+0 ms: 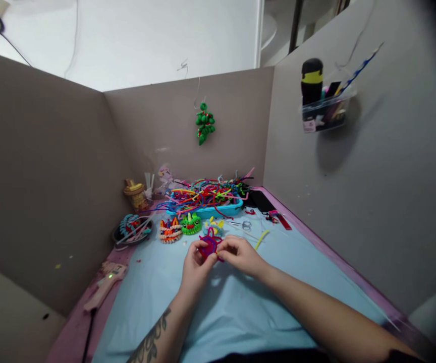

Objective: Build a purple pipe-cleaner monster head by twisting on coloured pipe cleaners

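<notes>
Between my two hands, above the light blue cloth, is a small magenta and purple pipe-cleaner figure (209, 244) with loops standing up at its top. My left hand (197, 264) grips it from the left, thumb in front and fingers behind. My right hand (240, 254) pinches its right edge between thumb and forefinger. Just beyond it stand an orange and white pipe-cleaner figure (170, 231), a green one (191, 224) and a pale blue and yellow one (214, 226). Scissors (245, 225) and a yellow pipe cleaner (262, 239) lie behind my right hand.
A blue tray (218, 212) heaped with coloured pipe cleaners stands at the back. To the left are a dark bowl (117, 237) and a pink glue gun (106, 287). Grey partitions (373, 201) enclose the table. A clear box (324, 115) hangs on the right wall.
</notes>
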`<state>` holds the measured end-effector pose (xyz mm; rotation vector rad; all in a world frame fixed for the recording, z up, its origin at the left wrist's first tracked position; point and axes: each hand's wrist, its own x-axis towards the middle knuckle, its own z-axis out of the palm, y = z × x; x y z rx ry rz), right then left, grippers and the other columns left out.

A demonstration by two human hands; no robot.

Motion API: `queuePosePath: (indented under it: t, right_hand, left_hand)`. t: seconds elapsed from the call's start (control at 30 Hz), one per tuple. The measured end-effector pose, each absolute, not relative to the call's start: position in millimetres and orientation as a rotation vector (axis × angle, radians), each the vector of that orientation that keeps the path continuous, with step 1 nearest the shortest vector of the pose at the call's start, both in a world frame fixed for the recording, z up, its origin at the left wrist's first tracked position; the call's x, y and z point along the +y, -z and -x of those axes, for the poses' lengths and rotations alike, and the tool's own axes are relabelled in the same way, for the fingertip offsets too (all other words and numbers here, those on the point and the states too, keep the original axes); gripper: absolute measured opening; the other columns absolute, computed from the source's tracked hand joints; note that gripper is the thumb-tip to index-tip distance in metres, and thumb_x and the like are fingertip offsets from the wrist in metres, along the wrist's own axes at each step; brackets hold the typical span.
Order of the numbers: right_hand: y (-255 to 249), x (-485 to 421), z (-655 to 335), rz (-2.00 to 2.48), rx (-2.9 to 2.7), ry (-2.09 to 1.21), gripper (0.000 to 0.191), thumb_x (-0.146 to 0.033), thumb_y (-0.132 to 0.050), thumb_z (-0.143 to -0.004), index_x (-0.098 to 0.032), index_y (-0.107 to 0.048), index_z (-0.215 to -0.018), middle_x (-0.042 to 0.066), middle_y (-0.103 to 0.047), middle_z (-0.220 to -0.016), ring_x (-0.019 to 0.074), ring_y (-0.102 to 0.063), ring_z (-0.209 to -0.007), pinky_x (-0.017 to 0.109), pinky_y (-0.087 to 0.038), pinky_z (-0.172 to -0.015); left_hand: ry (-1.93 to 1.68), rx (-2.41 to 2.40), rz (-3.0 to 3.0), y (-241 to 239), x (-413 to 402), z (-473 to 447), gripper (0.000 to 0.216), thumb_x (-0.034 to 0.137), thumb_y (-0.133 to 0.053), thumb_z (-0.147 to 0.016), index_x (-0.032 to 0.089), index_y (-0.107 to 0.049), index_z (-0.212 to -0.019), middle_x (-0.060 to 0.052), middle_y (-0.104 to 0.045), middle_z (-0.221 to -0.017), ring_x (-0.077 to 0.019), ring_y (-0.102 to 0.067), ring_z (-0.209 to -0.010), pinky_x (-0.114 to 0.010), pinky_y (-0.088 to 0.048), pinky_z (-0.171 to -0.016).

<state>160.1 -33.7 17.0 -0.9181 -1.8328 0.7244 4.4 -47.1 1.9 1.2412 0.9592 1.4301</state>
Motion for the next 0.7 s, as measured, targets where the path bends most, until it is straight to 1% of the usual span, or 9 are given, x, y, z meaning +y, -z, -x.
queuePosePath:
  t: [0.1,0.23,0.37,0.47,0.7]
  right_hand:
    - [-19.4,-36.4,-160.3,0.889,-1.872,-0.638,0.014,-0.016,-0.052,-0.080,-0.017,-0.061,-0.068,0.001,-0.056,-0.068,0.0122,-0.053,-0.066,0.024,-0.042,-0.062]
    - [-17.9,-38.2,-159.5,0.893,-1.947,-0.516,0.015,-0.012,-0.048,-0.080,-0.018,-0.055,-0.069,0.001,-0.052,-0.070,0.0130,-0.050,-0.068,0.024,-0.040,-0.062]
    - [-13.6,-39.5,-159.1,0.936,-2.016,-0.397,0.015,-0.009,-0.045,-0.080,-0.019,-0.051,-0.070,0.001,-0.051,-0.072,0.0140,-0.049,-0.070,0.025,-0.038,-0.063]
    - [-12.5,-40.7,-159.1,0.944,-2.049,-0.357,0.014,-0.009,-0.044,-0.080,-0.019,-0.050,-0.072,0.001,-0.050,-0.073,0.0143,-0.049,-0.070,0.025,-0.038,-0.063]
    - [-10.8,-42.5,-157.1,0.972,-2.024,-0.352,0.013,-0.010,-0.045,-0.081,-0.019,-0.050,-0.073,0.002,-0.051,-0.075,0.0144,-0.050,-0.070,0.025,-0.038,-0.064]
  left_hand:
    - [-1.427,0.982,-1.295,-3.1,-47.8,-4.4,0.032,0.026,-0.072,-0.062,0.018,-0.051,-0.085,0.001,-0.056,-0.075,-0.0120,-0.054,-0.066,-0.022,-0.043,-0.061]
    - [-1.428,0.983,-1.356,-6.0,-49.9,-4.0,0.029,0.024,-0.071,-0.062,0.019,-0.053,-0.085,0.000,-0.057,-0.078,-0.0138,-0.055,-0.069,-0.024,-0.043,-0.064]
    - [-1.430,1.010,-1.458,-5.4,-51.3,-2.4,0.029,0.023,-0.069,-0.064,0.019,-0.053,-0.088,-0.001,-0.057,-0.079,-0.0143,-0.055,-0.068,-0.024,-0.042,-0.061]
    - [-1.411,1.035,-1.542,-2.9,-51.5,-1.1,0.030,0.023,-0.066,-0.068,0.020,-0.050,-0.093,-0.001,-0.057,-0.076,-0.0140,-0.054,-0.065,-0.023,-0.041,-0.058]
    - [-1.367,1.004,-1.544,0.5,-51.6,-1.5,0.036,0.024,-0.062,-0.074,0.021,-0.039,-0.101,0.000,-0.059,-0.075,-0.0132,-0.056,-0.064,-0.023,-0.041,-0.059]
